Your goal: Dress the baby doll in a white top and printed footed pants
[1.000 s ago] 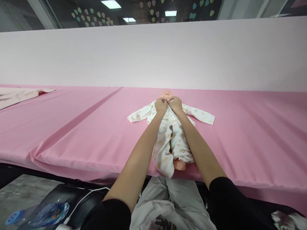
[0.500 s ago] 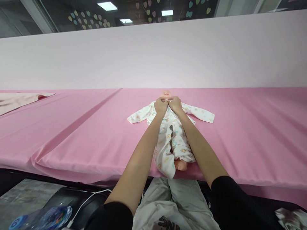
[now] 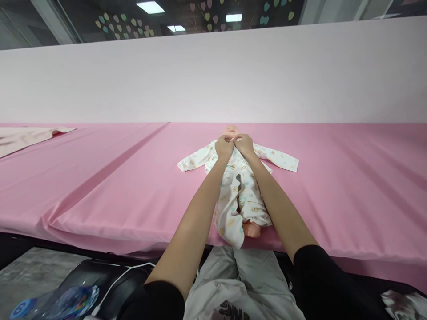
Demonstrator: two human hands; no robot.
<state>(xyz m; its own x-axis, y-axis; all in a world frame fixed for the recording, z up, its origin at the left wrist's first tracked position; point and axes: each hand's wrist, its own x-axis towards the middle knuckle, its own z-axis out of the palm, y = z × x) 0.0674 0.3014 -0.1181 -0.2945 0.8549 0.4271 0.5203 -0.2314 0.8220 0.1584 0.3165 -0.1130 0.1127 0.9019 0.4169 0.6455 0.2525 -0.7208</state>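
A baby doll [image 3: 231, 130] lies on its back on the pink sheet, head toward the wall, one bare foot [image 3: 251, 230] showing at the near edge. It wears a white patterned baby shirt [image 3: 279, 158] with sleeves spread to both sides, and matching pants [image 3: 230, 195]. My left hand [image 3: 224, 146] and my right hand [image 3: 244, 144] meet at the shirt's neckline, just below the doll's chin. Fingers of both hands are pinched on the shirt's collar. The exact spot between the fingertips is hidden by the hands.
The pink sheet [image 3: 116, 191] covers the table up to a white wall [image 3: 213, 80]. A pale cloth [image 3: 26, 138] lies at the far left. Below the edge, a plastic bottle [image 3: 63, 302] and a white cable [image 3: 123, 280] rest on a black seat. Crumpled fabric [image 3: 405, 304] is at lower right.
Both hands stay at the collar with only tiny finger movement. The doll and its clothes have not visibly moved; the view has shifted very slightly.
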